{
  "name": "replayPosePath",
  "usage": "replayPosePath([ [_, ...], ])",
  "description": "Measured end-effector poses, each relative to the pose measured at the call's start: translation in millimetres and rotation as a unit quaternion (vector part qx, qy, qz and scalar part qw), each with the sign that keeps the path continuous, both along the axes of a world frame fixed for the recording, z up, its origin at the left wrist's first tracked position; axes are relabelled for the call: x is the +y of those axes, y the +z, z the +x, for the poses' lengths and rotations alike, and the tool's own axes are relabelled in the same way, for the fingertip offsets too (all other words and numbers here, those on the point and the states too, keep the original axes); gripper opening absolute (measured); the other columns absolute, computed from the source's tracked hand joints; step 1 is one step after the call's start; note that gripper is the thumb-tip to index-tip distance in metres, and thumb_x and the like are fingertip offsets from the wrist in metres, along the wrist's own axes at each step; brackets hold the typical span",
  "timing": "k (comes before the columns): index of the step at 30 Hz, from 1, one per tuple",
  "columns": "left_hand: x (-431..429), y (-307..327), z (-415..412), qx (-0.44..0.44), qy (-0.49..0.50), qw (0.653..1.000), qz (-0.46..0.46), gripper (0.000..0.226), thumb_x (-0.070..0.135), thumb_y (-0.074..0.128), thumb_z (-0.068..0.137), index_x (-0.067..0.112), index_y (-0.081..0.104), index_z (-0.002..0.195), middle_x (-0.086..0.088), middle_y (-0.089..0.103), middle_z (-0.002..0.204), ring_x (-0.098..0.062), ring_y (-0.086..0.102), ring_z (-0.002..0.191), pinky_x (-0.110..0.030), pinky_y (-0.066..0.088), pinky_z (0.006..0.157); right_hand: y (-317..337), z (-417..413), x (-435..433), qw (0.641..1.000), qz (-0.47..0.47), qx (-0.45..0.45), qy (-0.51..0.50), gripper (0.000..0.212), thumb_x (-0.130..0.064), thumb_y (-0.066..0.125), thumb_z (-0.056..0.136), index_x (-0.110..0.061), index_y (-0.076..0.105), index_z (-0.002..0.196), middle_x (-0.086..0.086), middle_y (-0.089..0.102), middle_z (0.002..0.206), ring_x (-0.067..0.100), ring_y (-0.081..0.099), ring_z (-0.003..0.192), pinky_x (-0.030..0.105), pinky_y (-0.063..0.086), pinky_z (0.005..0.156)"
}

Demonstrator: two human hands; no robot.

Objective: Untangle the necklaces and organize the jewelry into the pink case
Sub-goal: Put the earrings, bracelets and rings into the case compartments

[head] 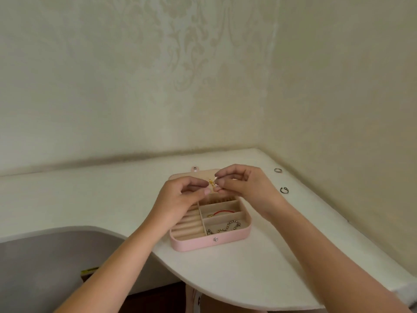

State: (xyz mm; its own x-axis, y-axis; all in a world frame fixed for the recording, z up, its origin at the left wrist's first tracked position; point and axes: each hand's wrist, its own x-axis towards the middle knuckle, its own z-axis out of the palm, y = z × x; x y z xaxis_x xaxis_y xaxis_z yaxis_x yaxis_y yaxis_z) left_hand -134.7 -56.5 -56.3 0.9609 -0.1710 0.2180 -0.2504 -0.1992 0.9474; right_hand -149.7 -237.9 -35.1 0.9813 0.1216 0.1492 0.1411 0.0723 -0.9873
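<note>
Pink case (pixel 209 242) lies open on the white worktop (pixel 108 199), which sits in a corner of cream patterned wall (pixel 158 86). Just above the case, the left hand (pixel 180 195) pinches a gold piece (pixel 211 182) and the right hand (pixel 246 184) pinches a silver ring (pixel 216 180). Two dark rings (pixel 284 190) lie right of it.

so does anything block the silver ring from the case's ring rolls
Nothing visible does: the pink case lies open under the silver ring, ring rolls bare, though the left hand hangs over their far end.
</note>
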Motion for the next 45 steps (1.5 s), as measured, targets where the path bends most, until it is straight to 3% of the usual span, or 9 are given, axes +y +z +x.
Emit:
replayPosePath([
  [3, -2, 0, -6, 0.013, -0.002, 0.999, -0.032, 0.010, 0.004, 0.074, 0.079, 0.007, 0.073, 0.088, -0.011, 0.074, 0.081, -0.011, 0.070, 0.070, -0.018, 0.055, 0.071, -4, -2, 6, 1.000, 0.011, 0.006, 0.000, 0.011, 0.007, 0.066, 0.083, -0.004, 0.068, 0.085, 0.008, 0.070, 0.078, 0.019, 0.070, 0.069, 0.023, 0.058, 0.074],
  [10, -9, 2, -12, -0.031, 0.014, 0.997, -0.064, 0.010, 0.007, 0.077, 0.075, 0.015, 0.075, 0.082, 0.003, 0.075, 0.078, -0.006, 0.070, 0.074, -0.012, 0.051, 0.071, -9, -2, 11, 0.996, 0.076, 0.041, 0.003, 0.007, 0.001, 0.066, 0.083, -0.004, 0.067, 0.078, 0.006, 0.069, 0.069, 0.011, 0.067, 0.062, 0.015, 0.054, 0.061],
  [16, -12, 7, -16, 0.002, -0.042, 0.992, -0.123, 0.013, -0.001, 0.072, 0.076, 0.011, 0.073, 0.083, 0.005, 0.075, 0.077, -0.005, 0.070, 0.074, -0.012, 0.050, 0.068, -16, 0, 15, 0.966, 0.232, 0.104, 0.044, 0.004, -0.005, 0.064, 0.074, -0.004, 0.067, 0.072, 0.003, 0.068, 0.069, 0.007, 0.066, 0.063, 0.013, 0.054, 0.060],
  [22, -11, 7, -18, -0.050, -0.015, 0.987, -0.149, 0.012, 0.018, 0.075, 0.064, 0.012, 0.075, 0.075, -0.006, 0.074, 0.077, -0.015, 0.068, 0.074, -0.018, 0.053, 0.070, -20, -1, 16, 0.959, 0.241, 0.116, 0.091, 0.014, -0.010, 0.061, 0.077, 0.000, 0.064, 0.087, 0.004, 0.068, 0.073, 0.006, 0.065, 0.065, 0.013, 0.054, 0.062],
  [29, -9, 15, -23, -0.066, -0.047, 0.989, -0.123, 0.015, 0.018, 0.077, 0.061, 0.020, 0.077, 0.076, -0.007, 0.074, 0.082, -0.016, 0.068, 0.078, -0.018, 0.053, 0.071, -16, -2, 18, 0.950, 0.265, 0.123, 0.106, 0.056, -0.012, 0.061, 0.082, 0.017, 0.048, 0.127, 0.030, 0.051, 0.126, 0.019, 0.056, 0.095, 0.013, 0.053, 0.065],
  [31, -9, 18, -26, -0.061, -0.049, 0.989, -0.128, 0.015, 0.016, 0.076, 0.063, 0.016, 0.075, 0.078, -0.006, 0.074, 0.076, -0.014, 0.070, 0.074, -0.016, 0.052, 0.068, -15, -3, 19, 0.949, 0.266, 0.124, 0.115, 0.057, -0.014, 0.062, 0.081, 0.017, 0.049, 0.127, 0.028, 0.053, 0.120, 0.014, 0.057, 0.086, 0.013, 0.052, 0.063],
  [35, -8, 20, -26, -0.083, -0.042, 0.990, -0.102, 0.014, 0.020, 0.077, 0.063, 0.018, 0.074, 0.076, 0.001, 0.072, 0.073, -0.009, 0.067, 0.071, -0.017, 0.052, 0.068, -14, -3, 17, 0.943, 0.268, 0.155, 0.125, 0.043, -0.010, 0.059, 0.077, 0.012, 0.058, 0.114, 0.010, 0.058, 0.082, 0.007, 0.056, 0.056, 0.013, 0.048, 0.052],
  [39, -1, 24, -22, -0.141, -0.080, 0.986, -0.030, 0.013, 0.022, 0.080, 0.069, 0.026, 0.077, 0.081, -0.002, 0.071, 0.080, -0.013, 0.066, 0.075, -0.022, 0.051, 0.072, -9, -7, 16, 0.942, 0.232, 0.194, 0.146, 0.015, -0.006, 0.056, 0.071, -0.002, 0.067, 0.078, 0.007, 0.053, 0.072, 0.010, 0.045, 0.050, 0.015, 0.038, 0.045],
  [45, 9, 32, -22, -0.301, -0.097, 0.941, 0.125, 0.017, 0.026, 0.079, 0.071, 0.022, 0.077, 0.088, 0.009, 0.069, 0.082, -0.004, 0.065, 0.073, -0.015, 0.048, 0.070, -8, -8, 17, 0.938, 0.196, 0.234, 0.163, 0.011, -0.004, 0.053, 0.062, -0.003, 0.053, 0.074, 0.006, 0.051, 0.062, 0.009, 0.042, 0.040, 0.014, 0.030, 0.038],
])
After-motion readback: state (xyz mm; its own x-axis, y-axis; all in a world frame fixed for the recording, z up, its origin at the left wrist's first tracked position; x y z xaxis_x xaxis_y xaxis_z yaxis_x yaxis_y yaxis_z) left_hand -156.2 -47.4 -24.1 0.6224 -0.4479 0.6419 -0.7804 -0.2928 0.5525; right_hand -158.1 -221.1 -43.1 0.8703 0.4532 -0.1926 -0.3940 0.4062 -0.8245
